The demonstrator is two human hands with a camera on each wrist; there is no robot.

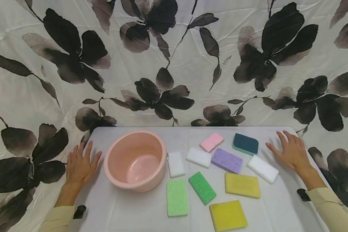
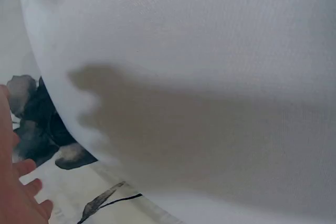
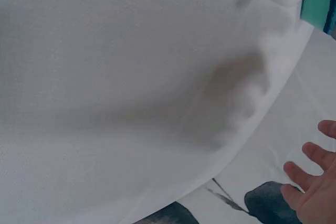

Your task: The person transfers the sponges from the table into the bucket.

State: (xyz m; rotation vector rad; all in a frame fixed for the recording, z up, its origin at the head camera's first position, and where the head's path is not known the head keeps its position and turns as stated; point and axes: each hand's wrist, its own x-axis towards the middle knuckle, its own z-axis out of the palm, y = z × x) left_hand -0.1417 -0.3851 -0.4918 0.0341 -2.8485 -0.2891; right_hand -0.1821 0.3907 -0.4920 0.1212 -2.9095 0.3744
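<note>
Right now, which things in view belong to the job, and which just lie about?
Likely the job's:
pink basin, nearest left hand
teal sponge and rightmost white block, nearest right hand

Likely lying about:
purple sponge
pink sponge
yellow sponges
green sponges
other white blocks

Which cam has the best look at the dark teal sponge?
Head: the dark teal sponge shows whole, with its dark top and lighter green side. The right wrist view catches only a cropped corner at upper right; the left wrist view shows none.
</note>
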